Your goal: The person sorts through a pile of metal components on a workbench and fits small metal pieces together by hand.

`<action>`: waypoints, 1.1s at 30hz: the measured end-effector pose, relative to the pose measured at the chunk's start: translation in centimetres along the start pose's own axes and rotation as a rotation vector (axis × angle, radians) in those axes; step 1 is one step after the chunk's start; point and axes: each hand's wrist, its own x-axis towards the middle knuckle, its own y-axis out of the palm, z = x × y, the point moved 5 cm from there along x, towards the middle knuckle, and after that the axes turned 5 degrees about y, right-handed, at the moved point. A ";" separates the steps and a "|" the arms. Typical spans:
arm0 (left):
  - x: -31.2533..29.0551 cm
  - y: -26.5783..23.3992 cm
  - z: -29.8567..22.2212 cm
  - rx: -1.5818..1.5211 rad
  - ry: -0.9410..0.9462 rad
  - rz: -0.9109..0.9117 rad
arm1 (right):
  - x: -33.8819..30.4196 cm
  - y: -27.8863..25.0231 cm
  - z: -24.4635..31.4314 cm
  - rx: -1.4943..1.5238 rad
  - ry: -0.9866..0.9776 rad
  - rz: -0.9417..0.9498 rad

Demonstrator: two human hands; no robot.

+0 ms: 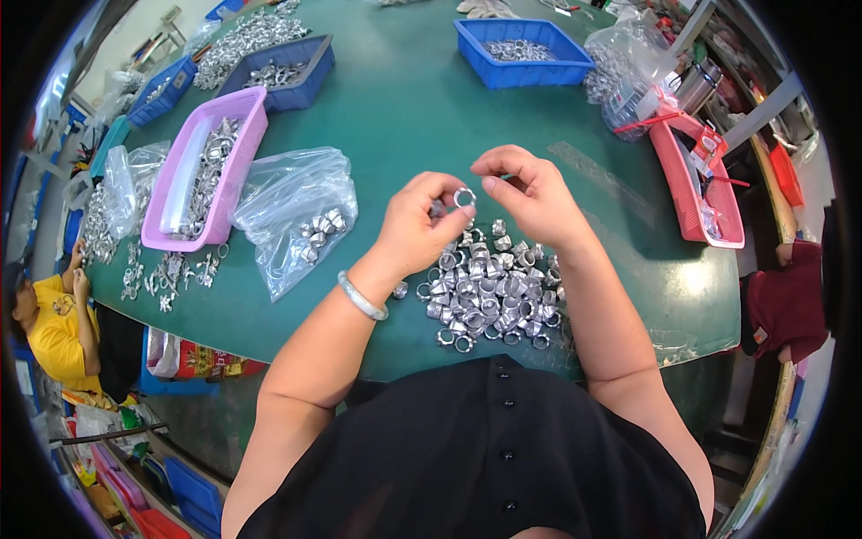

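Note:
A silver metal ring (464, 197) is pinched between the thumb and fingers of my left hand (419, 220), with its round opening showing. Another grey piece seems to sit within the curled fingers, too hidden to name. Just to the right, my right hand (530, 193) hovers with thumb and forefinger slightly apart and nothing visible between them. Below both hands lies a heap of silver rings (494, 292) on the green table (386, 99). To the left of my left forearm, a clear plastic bag (292, 193) lies flat with several rings (321, 229) on or in it.
A pink basket (255, 112) of metal pieces stands at left, with a blue tray (323, 58) behind it. Another blue tray (539, 76) is at the far side. At right are a red basket (669, 171) and a steel flask (699, 87). A person in yellow (58, 337) sits at left.

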 end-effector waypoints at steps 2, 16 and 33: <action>-0.4 0.8 -0.4 0.061 0.092 0.110 | -0.6 -0.4 0.3 -0.055 -0.021 0.034; -4.4 2.3 -2.9 0.392 0.327 0.318 | -10.8 1.0 0.4 -0.733 -0.280 0.412; -6.9 -10.2 4.4 0.767 -0.044 -0.002 | -7.3 2.0 -2.6 -0.738 -0.186 0.052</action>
